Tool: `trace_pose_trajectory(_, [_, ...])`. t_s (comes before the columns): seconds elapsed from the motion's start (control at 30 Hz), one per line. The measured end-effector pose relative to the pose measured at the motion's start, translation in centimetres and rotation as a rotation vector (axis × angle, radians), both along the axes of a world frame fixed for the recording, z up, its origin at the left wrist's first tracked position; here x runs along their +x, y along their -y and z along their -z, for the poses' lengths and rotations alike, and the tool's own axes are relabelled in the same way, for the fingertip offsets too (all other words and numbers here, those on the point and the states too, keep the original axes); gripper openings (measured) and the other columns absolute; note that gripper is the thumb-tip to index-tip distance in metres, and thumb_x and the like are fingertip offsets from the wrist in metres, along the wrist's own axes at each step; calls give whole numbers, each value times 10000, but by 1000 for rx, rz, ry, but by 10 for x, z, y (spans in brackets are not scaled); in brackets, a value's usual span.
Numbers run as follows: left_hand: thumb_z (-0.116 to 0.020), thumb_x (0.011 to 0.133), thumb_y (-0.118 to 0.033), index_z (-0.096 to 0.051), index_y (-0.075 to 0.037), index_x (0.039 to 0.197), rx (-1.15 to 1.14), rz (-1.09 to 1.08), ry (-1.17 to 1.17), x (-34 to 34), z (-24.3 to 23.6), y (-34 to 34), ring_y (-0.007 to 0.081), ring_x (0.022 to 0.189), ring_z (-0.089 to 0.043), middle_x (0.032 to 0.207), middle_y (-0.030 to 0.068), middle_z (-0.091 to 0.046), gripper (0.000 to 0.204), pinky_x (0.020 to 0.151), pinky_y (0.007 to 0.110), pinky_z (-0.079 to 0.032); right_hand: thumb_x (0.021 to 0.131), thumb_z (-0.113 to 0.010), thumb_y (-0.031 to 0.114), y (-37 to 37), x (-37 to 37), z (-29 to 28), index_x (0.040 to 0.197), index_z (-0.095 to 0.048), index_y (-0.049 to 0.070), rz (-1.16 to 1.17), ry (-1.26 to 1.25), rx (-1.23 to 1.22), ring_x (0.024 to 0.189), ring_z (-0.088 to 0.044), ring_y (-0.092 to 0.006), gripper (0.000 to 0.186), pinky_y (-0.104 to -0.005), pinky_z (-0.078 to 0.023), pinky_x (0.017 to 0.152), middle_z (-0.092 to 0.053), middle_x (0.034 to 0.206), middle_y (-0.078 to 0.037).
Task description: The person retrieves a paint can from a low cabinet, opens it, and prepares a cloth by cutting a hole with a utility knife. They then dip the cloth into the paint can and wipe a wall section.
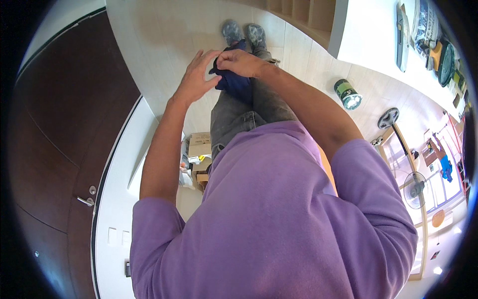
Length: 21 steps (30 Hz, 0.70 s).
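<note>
In front of my legs hangs a dark blue cloth item (236, 85) with a blackish edge; its exact kind cannot be made out. The fingers of my right hand (240, 63) are bent together in a pinch at its upper left edge. Just left of the cloth is my left hand (195, 79), its thumb and fingers spread apart around a gap with nothing in it. The thumb tip comes close to the cloth, and I cannot tell whether they touch. Part of the cloth is hidden behind my right hand.
A dark brown door (64, 124) with a lever handle stands at the left. Cardboard boxes (200, 144) are on the floor beside my legs. To the right are a green can (347, 93), a white counter (371, 35) with tools, and a fan (416, 189). Another person (444, 167) in blue is far right.
</note>
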<state>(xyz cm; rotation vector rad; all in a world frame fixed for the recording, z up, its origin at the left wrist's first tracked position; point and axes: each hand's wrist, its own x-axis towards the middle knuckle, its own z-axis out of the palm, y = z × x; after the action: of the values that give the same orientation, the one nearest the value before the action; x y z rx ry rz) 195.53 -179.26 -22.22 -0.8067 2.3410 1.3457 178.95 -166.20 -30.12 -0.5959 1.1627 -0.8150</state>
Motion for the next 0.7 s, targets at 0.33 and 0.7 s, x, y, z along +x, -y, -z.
trace_pose_trajectory(0.33, [-706,858,-110,-634,-83,1224,43,74,-171,-23,-6,9,327,1155,-596,1142,110,-674,374,1031,431,-462,921,-637,269,-1,-32,-39,1046,-695,39,-110,-36,-5,921,-617,-164,269,-333,-490,867,-699,954,-70])
trace_pose_trajectory(0.7, [-771,917,-302,-736,-21,1106,302,132,330,-44,-80,52,178,850,-658,943,86,-737,340,792,326,-509,882,-659,264,-3,-48,-80,1077,-711,33,-97,-123,-29,911,-651,-197,306,-344,-508,857,-719,982,-93])
